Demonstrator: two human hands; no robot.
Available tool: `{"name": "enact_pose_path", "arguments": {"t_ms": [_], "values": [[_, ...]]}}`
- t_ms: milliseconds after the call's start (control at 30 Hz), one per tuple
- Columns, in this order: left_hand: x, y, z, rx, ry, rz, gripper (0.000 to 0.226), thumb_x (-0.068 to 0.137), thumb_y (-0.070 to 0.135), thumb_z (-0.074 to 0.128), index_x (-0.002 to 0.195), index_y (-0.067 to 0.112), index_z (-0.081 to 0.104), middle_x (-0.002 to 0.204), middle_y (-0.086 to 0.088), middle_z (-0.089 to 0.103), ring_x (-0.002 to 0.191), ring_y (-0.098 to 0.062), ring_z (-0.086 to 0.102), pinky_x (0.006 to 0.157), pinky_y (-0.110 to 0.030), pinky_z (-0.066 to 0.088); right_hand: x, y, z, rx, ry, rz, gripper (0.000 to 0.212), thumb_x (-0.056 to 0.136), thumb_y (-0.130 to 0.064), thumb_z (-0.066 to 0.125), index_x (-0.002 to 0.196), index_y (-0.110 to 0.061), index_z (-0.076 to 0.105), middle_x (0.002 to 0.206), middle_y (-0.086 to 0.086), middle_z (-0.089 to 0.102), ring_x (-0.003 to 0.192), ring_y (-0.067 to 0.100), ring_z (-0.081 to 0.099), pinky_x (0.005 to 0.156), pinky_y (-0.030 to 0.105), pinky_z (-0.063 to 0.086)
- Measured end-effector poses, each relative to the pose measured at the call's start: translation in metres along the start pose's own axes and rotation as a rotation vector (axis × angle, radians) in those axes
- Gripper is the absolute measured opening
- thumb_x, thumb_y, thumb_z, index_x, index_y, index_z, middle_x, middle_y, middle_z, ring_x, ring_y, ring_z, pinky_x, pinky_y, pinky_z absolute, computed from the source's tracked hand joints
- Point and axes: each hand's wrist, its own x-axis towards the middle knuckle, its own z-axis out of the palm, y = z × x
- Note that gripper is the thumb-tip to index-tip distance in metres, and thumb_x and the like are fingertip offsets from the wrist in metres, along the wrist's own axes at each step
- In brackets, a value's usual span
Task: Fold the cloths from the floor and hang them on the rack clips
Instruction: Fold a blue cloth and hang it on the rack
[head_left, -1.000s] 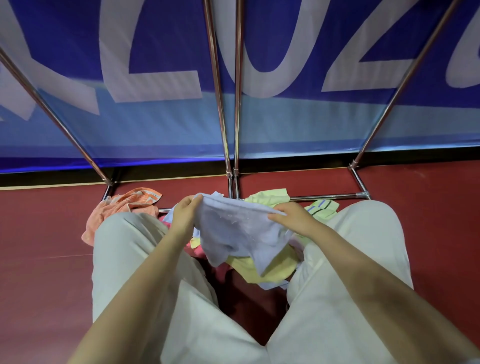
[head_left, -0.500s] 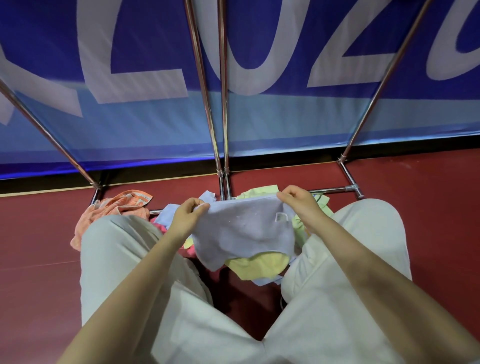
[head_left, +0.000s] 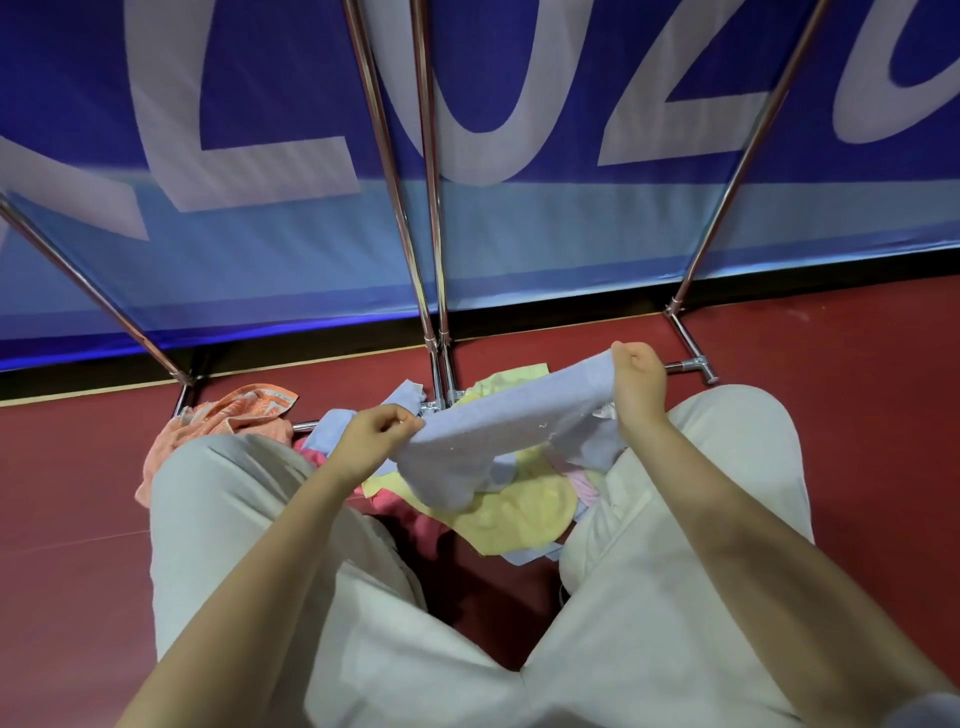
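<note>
Pinching opposite corners of a lavender cloth (head_left: 498, 431), left hand (head_left: 371, 441) and right hand (head_left: 636, 384), above the floor pile (head_left: 519, 514).

A blue banner (head_left: 260, 260) with white letters backs the red floor (head_left: 857, 415).

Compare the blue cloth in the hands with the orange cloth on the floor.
The blue cloth is held off the floor, stretched between the left hand and right hand; the orange cloth lies crumpled on the floor, untouched. The blue cloth is plain pale blue; the orange cloth shows a patterned band. The blue cloth hangs over the pile between the knees; the orange cloth sits apart by the left knee. Neither is on the rack.
</note>
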Motion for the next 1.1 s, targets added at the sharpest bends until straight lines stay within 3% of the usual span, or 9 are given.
{"name": "enact_pose_path", "arguments": {"t_ms": [100, 267, 467, 533, 600, 767, 833, 933, 1100], "values": [[0.002, -0.004, -0.002, 0.113, -0.021, 0.004, 0.025, 0.094, 0.019, 0.062, 0.080, -0.002, 0.065, 0.068, 0.000, 0.057, 0.060, -0.010, 0.049, 0.058, -0.017, 0.043, -0.003, 0.000, -0.004, -0.074, 0.004, -0.052, 0.015, 0.096, -0.021, 0.049, 0.092, -0.008, 0.056, 0.087, 0.002, 0.056, 0.084, 0.018, 0.051, 0.073, 0.027, 0.036], [0.004, 0.012, -0.002, 0.031, 0.100, 0.042, 0.018, 0.095, 0.017, 0.058, 0.081, 0.016, 0.069, 0.079, 0.000, 0.064, 0.074, -0.010, 0.052, 0.066, -0.021, 0.041, -0.018, -0.007, 0.008, -0.127, -0.142, -0.159, 0.021, 0.094, -0.021, 0.054, 0.086, -0.004, 0.061, 0.083, 0.002, 0.060, 0.083, 0.015, 0.053, 0.074, 0.029, 0.039], [0.005, 0.038, 0.008, 0.045, 0.129, 0.259, 0.013, 0.094, 0.014, 0.059, 0.087, 0.020, 0.067, 0.084, 0.015, 0.067, 0.079, 0.009, 0.057, 0.074, -0.012, 0.042, -0.051, -0.011, 0.056, -0.188, -0.682, -0.290, 0.018, 0.094, -0.017, 0.057, 0.108, -0.016, 0.067, 0.110, -0.004, 0.066, 0.107, 0.010, 0.058, 0.095, 0.019, 0.040], [0.004, 0.042, 0.012, 0.041, 0.134, 0.312, 0.013, 0.094, 0.011, 0.060, 0.087, 0.020, 0.066, 0.083, 0.017, 0.065, 0.078, 0.010, 0.057, 0.073, -0.007, 0.040, -0.060, -0.011, 0.067, -0.243, -0.815, -0.308, 0.026, 0.095, -0.019, 0.054, 0.120, -0.020, 0.062, 0.120, -0.008, 0.062, 0.113, 0.004, 0.054, 0.093, 0.008, 0.037], [0.005, 0.043, 0.014, 0.036, 0.139, 0.331, 0.012, 0.094, 0.010, 0.060, 0.088, 0.019, 0.066, 0.081, 0.018, 0.064, 0.076, 0.011, 0.055, 0.072, -0.006, 0.039, -0.064, -0.013, 0.075, -0.277, -0.875, -0.297, 0.027, 0.096, -0.018, 0.052, 0.122, -0.019, 0.061, 0.119, -0.008, 0.062, 0.110, 0.002, 0.053, 0.087, 0.006, 0.037], [0.007, 0.037, 0.011, 0.022, 0.160, 0.282, 0.011, 0.094, 0.009, 0.058, 0.088, 0.014, 0.066, 0.081, 0.014, 0.064, 0.075, 0.012, 0.055, 0.071, -0.006, 0.038, -0.070, -0.017, 0.085, -0.302, -0.888, -0.304, 0.015, 0.094, -0.013, 0.051, 0.083, -0.017, 0.060, 0.083, -0.005, 0.059, 0.081, 0.008, 0.052, 0.076, 0.020, 0.039], [0.007, 0.032, 0.009, 0.029, 0.150, 0.237, 0.011, 0.094, 0.010, 0.059, 0.085, 0.013, 0.066, 0.075, 0.015, 0.060, 0.070, 0.010, 0.053, 0.067, -0.008, 0.037, -0.066, -0.013, 0.087, -0.348, -0.840, -0.328, 0.017, 0.094, -0.014, 0.049, 0.080, -0.018, 0.057, 0.082, -0.004, 0.058, 0.082, 0.012, 0.052, 0.076, 0.025, 0.039], [0.005, 0.026, 0.011, 0.070, 0.000, 0.145, 0.025, 0.095, 0.019, 0.060, 0.070, 0.016, 0.057, 0.060, 0.011, 0.045, 0.056, 0.000, 0.041, 0.058, -0.014, 0.032, -0.056, -0.007, 0.084, -0.479, -0.713, -0.394, 0.014, 0.095, -0.018, 0.047, 0.084, -0.018, 0.055, 0.086, 0.000, 0.060, 0.083, 0.020, 0.053, 0.072, 0.031, 0.038], [0.003, 0.019, 0.005, 0.013, -0.056, 0.077, 0.038, 0.098, 0.023, 0.054, 0.064, 0.014, 0.040, 0.065, 0.000, 0.034, 0.059, -0.007, 0.029, 0.057, -0.024, 0.026, -0.040, -0.005, 0.068, -0.526, -0.572, -0.420, 0.013, 0.097, -0.022, 0.046, 0.086, -0.021, 0.052, 0.085, -0.002, 0.060, 0.081, 0.021, 0.052, 0.071, 0.032, 0.038]]}}
